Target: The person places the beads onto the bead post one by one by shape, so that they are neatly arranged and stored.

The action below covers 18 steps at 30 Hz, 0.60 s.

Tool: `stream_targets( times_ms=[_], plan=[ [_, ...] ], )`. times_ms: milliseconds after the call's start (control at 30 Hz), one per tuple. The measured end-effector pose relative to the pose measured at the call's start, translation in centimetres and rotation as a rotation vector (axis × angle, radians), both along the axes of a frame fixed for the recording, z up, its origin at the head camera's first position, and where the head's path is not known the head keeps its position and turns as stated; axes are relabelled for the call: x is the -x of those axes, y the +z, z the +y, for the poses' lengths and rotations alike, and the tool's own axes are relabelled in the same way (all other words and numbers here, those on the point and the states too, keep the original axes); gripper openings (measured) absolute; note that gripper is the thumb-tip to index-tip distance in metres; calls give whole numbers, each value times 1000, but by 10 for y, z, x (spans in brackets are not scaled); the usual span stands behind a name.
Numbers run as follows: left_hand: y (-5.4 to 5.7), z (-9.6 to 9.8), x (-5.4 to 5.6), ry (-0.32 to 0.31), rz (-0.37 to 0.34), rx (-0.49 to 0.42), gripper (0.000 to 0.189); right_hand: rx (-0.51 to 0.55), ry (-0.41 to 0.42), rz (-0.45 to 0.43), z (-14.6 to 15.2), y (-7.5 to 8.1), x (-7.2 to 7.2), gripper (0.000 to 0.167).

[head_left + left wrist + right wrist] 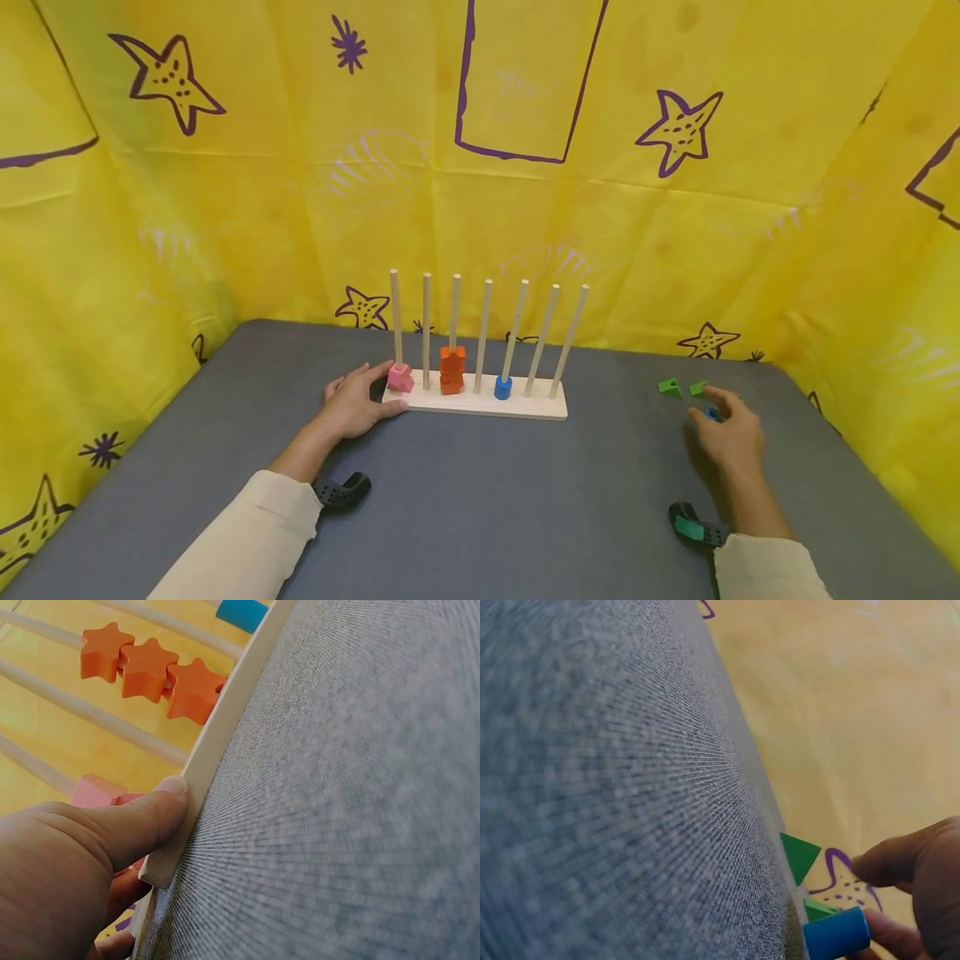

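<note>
My left hand point(354, 408) grips the left end of a wooden peg board point(480, 405), thumb on its front edge and fingers behind. Beside it, pink beads point(401, 379) sit at the foot of the leftmost peg. Three orange star beads point(150, 669) are stacked on another peg, and a blue bead point(502, 387) sits low on a peg farther right. Over at the right of the table, my right hand point(735, 437) reaches over a loose blue cylinder bead point(836, 934). Its thumb stands apart from the bead, while fingertips show just behind it.
Green triangular beads point(670, 387) lie on the grey table point(480, 500) close to my right hand. Tall bare pegs point(426, 325) rise from the board. A yellow patterned cloth point(420, 208) hangs behind the table and along both sides.
</note>
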<state>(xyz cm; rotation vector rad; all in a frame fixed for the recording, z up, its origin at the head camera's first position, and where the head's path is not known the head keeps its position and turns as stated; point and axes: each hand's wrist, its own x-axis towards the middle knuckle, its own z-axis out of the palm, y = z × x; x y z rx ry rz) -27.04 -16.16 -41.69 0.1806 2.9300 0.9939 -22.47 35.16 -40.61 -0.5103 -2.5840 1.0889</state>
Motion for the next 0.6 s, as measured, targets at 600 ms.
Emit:
stream_targets(
  times_ms=[600],
  plan=[
    [-2, -1, 0, -5, 10, -1, 82, -60, -27, 76, -9, 9, -3, 44]
  ],
)
